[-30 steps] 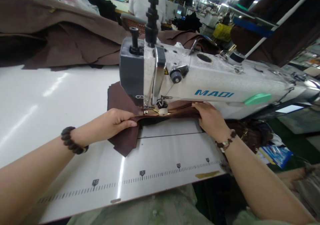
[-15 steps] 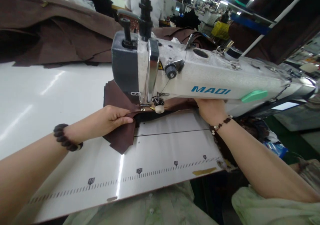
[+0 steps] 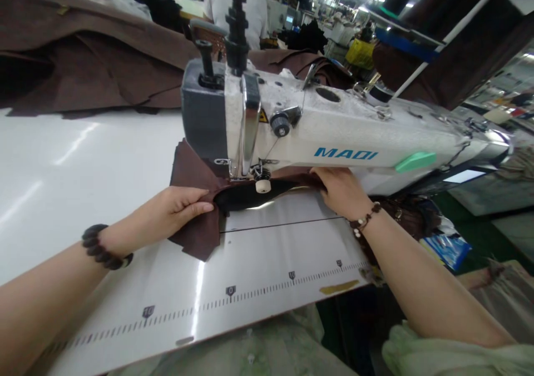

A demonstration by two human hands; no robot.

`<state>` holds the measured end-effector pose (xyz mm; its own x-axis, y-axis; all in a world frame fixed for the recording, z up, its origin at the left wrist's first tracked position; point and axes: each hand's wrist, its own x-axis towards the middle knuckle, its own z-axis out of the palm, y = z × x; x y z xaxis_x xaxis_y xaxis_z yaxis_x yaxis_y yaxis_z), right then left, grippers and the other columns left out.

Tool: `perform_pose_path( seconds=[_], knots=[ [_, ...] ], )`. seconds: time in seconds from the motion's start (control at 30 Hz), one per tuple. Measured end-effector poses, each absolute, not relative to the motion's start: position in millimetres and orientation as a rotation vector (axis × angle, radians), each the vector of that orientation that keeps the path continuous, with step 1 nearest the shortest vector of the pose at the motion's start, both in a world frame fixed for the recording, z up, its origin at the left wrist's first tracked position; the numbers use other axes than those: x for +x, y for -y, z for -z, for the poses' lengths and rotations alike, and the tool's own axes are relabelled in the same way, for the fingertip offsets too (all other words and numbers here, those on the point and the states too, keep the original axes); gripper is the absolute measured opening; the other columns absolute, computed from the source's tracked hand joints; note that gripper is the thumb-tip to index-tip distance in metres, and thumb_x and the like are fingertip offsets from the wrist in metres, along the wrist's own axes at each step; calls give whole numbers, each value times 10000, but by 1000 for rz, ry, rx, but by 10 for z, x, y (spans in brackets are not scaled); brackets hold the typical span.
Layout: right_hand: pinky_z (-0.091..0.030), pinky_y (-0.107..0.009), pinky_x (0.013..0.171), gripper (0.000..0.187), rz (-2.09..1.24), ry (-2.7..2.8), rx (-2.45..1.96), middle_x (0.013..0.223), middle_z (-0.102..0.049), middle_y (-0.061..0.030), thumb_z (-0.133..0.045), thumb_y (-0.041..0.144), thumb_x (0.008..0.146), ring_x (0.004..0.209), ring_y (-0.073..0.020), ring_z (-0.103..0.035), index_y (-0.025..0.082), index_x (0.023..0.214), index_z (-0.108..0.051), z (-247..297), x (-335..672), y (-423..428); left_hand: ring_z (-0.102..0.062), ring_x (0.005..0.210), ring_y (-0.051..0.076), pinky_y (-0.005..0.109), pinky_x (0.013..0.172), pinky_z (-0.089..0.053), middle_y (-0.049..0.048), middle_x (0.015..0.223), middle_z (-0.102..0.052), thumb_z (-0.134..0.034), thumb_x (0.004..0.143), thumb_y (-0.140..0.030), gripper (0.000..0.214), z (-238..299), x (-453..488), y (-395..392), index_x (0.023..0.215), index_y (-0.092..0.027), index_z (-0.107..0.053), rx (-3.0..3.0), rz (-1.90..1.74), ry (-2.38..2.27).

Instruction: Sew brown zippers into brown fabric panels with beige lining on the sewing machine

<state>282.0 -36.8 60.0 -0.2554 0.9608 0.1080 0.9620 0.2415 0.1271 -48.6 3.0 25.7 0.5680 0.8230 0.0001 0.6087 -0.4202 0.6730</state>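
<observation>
A brown fabric piece (image 3: 194, 164) with a dark underside lies across the bed of a white sewing machine (image 3: 308, 137), passing below the presser foot area. Left of the needle, my left hand (image 3: 186, 209) pinches the fabric between thumb and fingers. On the other side, beneath the machine arm, my right hand (image 3: 340, 189) grips the fabric's far stretch; its fingertips are partly hidden by cloth and machine. Between the hands the near edge bows up, showing the black underside (image 3: 246, 195). The needle tip is hard to make out.
A heap of brown fabric (image 3: 95, 64) lies along the back of the white table (image 3: 104, 159). A printed ruler scale (image 3: 258, 287) runs along the front edge. A blue packet (image 3: 448, 248) is at the right. Beyond the machine, a person in a white shirt (image 3: 236, 9) has their back turned.
My right hand has shifted slightly left and out from under the machine arm. The fabric's near edge has lifted, exposing more black underside. My left hand keeps its pinch, and the camera view has shifted slightly.
</observation>
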Motion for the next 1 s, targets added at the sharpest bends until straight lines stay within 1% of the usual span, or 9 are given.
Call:
perform_pose_path(
  seconds=[0.1, 0.23, 0.37, 0.47, 0.57, 0.67, 0.8, 0.93, 1.0],
  knots=[
    [-399, -305, 825, 355, 143, 2475, -1899, 1023, -631, -75, -580, 163, 723, 972, -232, -566, 144, 1077, -561, -580, 2819, 302, -514, 593, 143, 221, 566, -406, -4, 635, -580, -346, 832, -454, 386, -258, -468, -2, 744, -151, -568, 2166, -467, -1121],
    [-399, -297, 735, 288, 79, 2456, -2018, 942, -661, -44, -610, 354, 761, 901, -226, -597, 192, 998, -619, -581, 2762, 256, -547, 673, 173, 243, 614, -412, 23, 725, -615, -371, 847, -430, 341, -269, -434, 21, 784, -154, -561, 2162, -534, -1148],
    [-377, -268, 656, 319, 45, 2519, -2047, 882, -671, -31, -658, 443, 704, 854, -209, -606, 220, 932, -649, -627, 2726, 237, -535, 661, 169, 245, 607, -402, 22, 716, -603, -371, 857, -428, 346, -281, -434, -1, 806, -145, -562, 2189, -517, -1158],
    [-327, -279, 580, 224, 226, 2580, -2082, 768, -670, -51, -636, 408, 733, 744, -218, -608, 205, 824, -665, -671, 2688, 261, -522, 657, 152, 243, 619, -401, 18, 713, -588, -342, 888, -383, 334, -336, -464, 13, 833, -131, -555, 2222, -489, -1182],
    [-299, -299, 578, 197, 438, 2600, -2001, 732, -665, -62, -505, 280, 833, 687, -204, -591, 184, 760, -661, -704, 2633, 342, -541, 721, 165, 264, 664, -421, 43, 813, -599, -392, 891, -376, 295, -459, -481, 159, 909, -126, -548, 2387, -534, -1178],
    [-301, -319, 629, 247, 623, 2577, -1819, 721, -646, -55, -417, 173, 857, 694, -185, -557, 171, 831, -662, -715, 2581, 500, -542, 922, 228, 334, 807, -429, 106, 1049, -573, -486, 856, -444, 382, -580, -402, 447, 1079, -136, -509, 2689, -680, -1063],
    [-297, -323, 659, 291, 975, 2472, -1361, 605, -560, -33, -368, 156, 889, 632, -162, -455, 161, 897, -659, -680, 2506, 772, -547, 985, 256, 377, 869, -434, 125, 1098, -581, -493, 855, -454, 421, -567, -52, 749, 1147, -150, -482, 2942, -747, -872],
    [-342, -329, 699, 269, 881, 2434, -1406, 658, -551, -50, -379, 123, 873, 670, -174, -441, 119, 947, -638, -652, 2465, 937, -493, 1118, 296, 422, 928, -410, 174, 1227, -513, -452, 867, -224, 370, -398, 379, 667, 1212, -91, -442, 3055, -538, -991],
    [-372, -342, 702, 265, 813, 2436, -1468, 680, -556, -58, -393, 125, 862, 680, -185, -458, 108, 992, -624, -667, 2468, 989, -547, 1032, 269, 393, 862, -451, 166, 1138, -563, -377, 873, -120, 290, -339, 520, 540, 1141, -82, -481, 2998, -407, -1064]
  ],
)
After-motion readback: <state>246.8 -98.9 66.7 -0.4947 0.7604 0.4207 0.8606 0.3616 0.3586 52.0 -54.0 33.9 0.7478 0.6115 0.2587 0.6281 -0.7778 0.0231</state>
